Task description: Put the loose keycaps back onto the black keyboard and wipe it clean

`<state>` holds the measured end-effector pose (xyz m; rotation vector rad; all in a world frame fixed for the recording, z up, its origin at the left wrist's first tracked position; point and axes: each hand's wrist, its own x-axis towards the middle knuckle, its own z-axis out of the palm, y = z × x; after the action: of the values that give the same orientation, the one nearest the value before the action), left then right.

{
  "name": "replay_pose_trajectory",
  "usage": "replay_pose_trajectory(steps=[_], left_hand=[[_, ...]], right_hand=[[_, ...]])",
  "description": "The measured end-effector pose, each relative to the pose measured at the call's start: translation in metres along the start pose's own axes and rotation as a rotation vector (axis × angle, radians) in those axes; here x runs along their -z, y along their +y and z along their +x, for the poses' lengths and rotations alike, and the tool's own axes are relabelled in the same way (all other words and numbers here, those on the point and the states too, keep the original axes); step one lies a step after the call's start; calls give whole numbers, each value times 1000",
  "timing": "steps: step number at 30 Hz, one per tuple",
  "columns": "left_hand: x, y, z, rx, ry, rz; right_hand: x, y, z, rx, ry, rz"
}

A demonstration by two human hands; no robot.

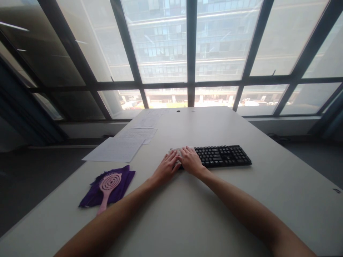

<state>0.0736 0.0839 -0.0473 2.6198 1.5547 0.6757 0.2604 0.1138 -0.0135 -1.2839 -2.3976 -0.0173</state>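
A black keyboard [225, 157] lies across the middle of the table, its left end hidden under my hands. Over that end is spread a thin white sheet, like a tissue [175, 151]. My left hand [167, 166] rests on the tissue's near left part, fingers stretched out and lying flat. Beside it, my right hand [190, 160] presses flat on the tissue's right part, fingers extended forward. The thumbs are close together at the near edge. Neither hand visibly grips the tissue, though what lies under the palms is hidden.
On the left, a pink hairbrush [110, 182] lies on a folded purple cloth [125, 178], close to my left forearm. Beyond it, several printed paper sheets [115, 150] lie along the left edge of the white table [209, 128]. Large windows [163, 43] stand behind.
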Motion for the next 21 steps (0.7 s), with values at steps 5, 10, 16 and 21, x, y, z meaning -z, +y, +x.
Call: replay_pose_trajectory(steps=[5, 10, 16, 21], left_hand=[[-1, -2, -1, 5, 4, 0], [0, 0, 0, -2, 10, -3], [1, 1, 1, -8, 0, 3], [2, 1, 0, 5, -5, -1]], right_hand=[[2, -4, -2, -11, 26, -2], [0, -4, -3, -36, 23, 5], [4, -3, -4, -3, 29, 17], [5, -5, -5, -7, 35, 11]])
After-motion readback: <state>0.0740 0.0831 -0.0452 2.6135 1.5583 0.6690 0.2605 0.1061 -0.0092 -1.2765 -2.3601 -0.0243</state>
